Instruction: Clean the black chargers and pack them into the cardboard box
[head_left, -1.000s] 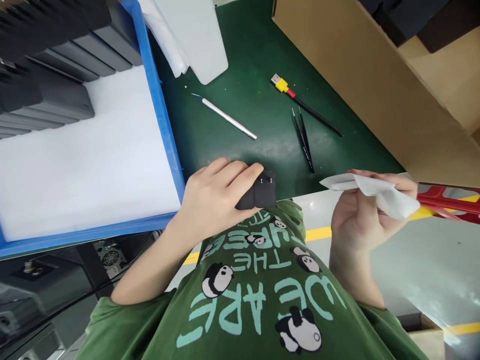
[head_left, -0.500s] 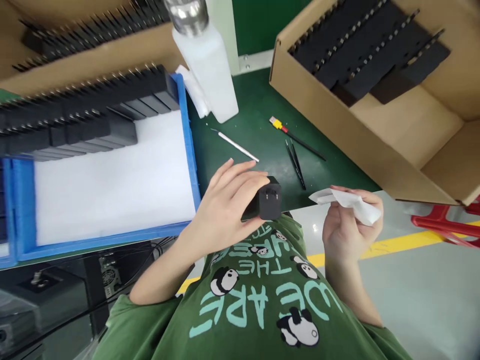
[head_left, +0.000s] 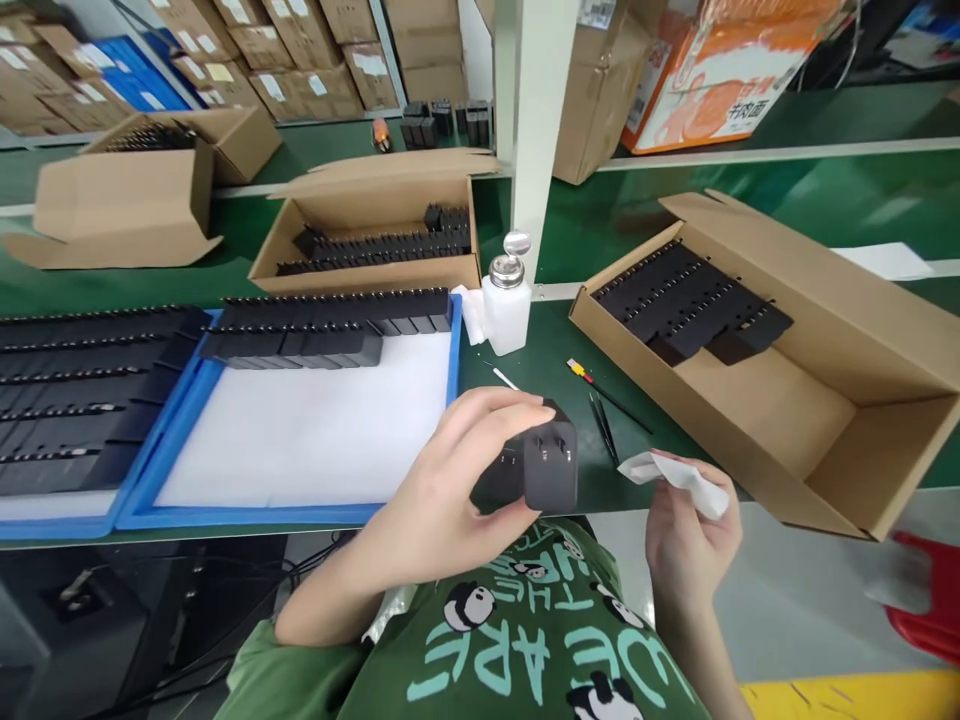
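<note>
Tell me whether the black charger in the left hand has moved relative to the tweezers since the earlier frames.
Yes. The black charger now sits level with the tweezers, closer beside them; earlier it was below their lower tip.

Left hand [head_left: 450,500] grips black charger [head_left: 541,462]; right hand [head_left: 686,545] pinches wipe [head_left: 675,475].

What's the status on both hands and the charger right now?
Left hand grips black charger, prongs facing camera. Right hand holds white wipe. Nothing between them.
</note>
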